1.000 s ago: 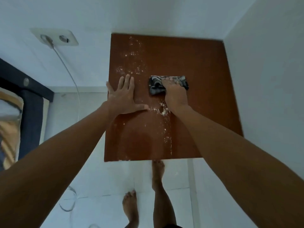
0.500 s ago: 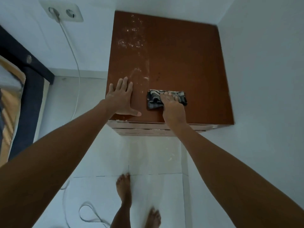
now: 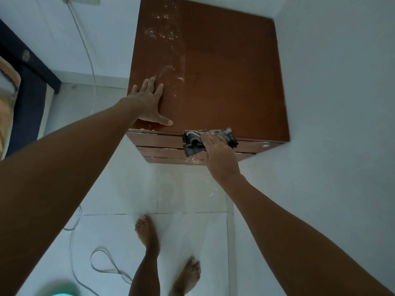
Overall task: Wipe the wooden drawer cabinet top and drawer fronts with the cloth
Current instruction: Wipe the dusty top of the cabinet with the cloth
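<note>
I saw the right hand (image 3: 221,155) pressing the cloth (image 3: 208,140) over the cabinet (image 3: 224,82) front edge, its long axis along that edge. The left hand (image 3: 149,103) lay spread flat on the cabinet top.

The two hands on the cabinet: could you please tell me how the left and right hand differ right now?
The left hand lies flat on the cabinet top, fingers spread and bare; the right hand presses the cloth. The left hand sits near the top's left edge, while the right hand is at the front edge, over the upper drawer front. Both touch the cabinet with fingers extended.
</note>
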